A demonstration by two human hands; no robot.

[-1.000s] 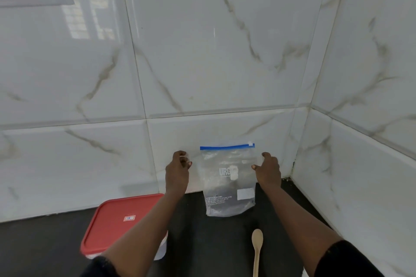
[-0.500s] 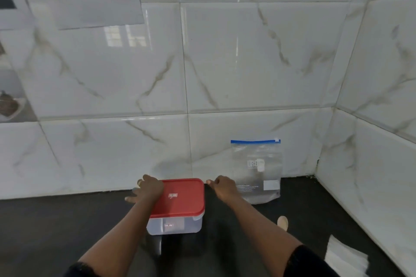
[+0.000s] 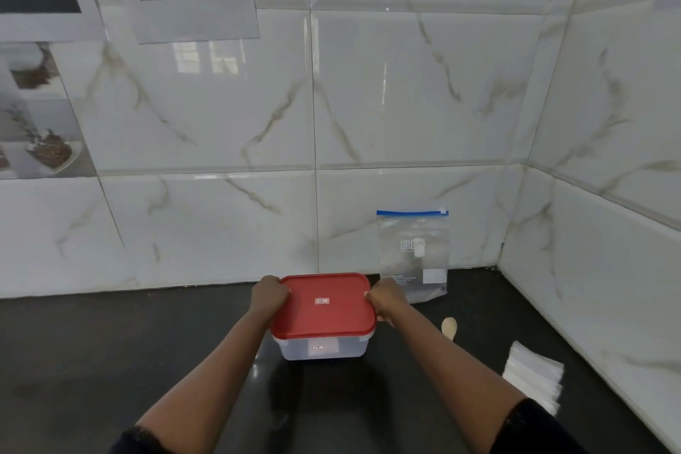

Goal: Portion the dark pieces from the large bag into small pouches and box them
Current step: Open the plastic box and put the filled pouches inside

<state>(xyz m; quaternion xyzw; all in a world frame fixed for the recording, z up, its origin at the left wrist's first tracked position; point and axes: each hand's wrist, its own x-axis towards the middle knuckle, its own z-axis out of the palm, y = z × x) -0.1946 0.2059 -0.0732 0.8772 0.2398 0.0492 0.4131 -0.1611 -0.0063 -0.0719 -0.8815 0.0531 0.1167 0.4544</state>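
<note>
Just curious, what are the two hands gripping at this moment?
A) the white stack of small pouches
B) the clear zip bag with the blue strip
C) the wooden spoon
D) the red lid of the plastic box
D: the left hand and the right hand curl over opposite edges of the red lid on the clear plastic box, while the zip bag stands untouched against the wall.

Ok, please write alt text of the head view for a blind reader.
The left hand and the right hand grip opposite edges of the red lid on a clear box over a dark counter. Behind, a zip bag stands against the tiled wall.
</note>
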